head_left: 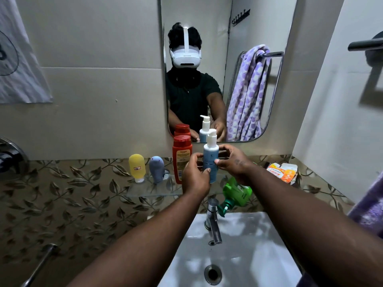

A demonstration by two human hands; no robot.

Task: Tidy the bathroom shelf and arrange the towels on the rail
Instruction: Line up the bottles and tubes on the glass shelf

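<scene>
Blue pump bottle (211, 160): upright at the glass shelf (153, 191), 3 o'clock of the red bottle (182, 158).
I hold it with left hand (195, 177) and right hand (234, 162), fingers clamped on its barrel. It is probably light, stiff, slick plastic, so I'd grip mid-barrel, not the pump.

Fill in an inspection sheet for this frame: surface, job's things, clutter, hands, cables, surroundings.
Surface: glass shelf on leaf-patterned tiles, above the sink.
Job's things: yellow bottle, grey bottle, red bottle standing in a row; pump bottle upright, held; green bottle lying on its side; towel at right edge.
Clutter: orange packet at far right.
Hands: left hand and right hand both grip the pump bottle.
Cables: nothing seen.
Surroundings: tap, mirror, rail upper right.
</scene>
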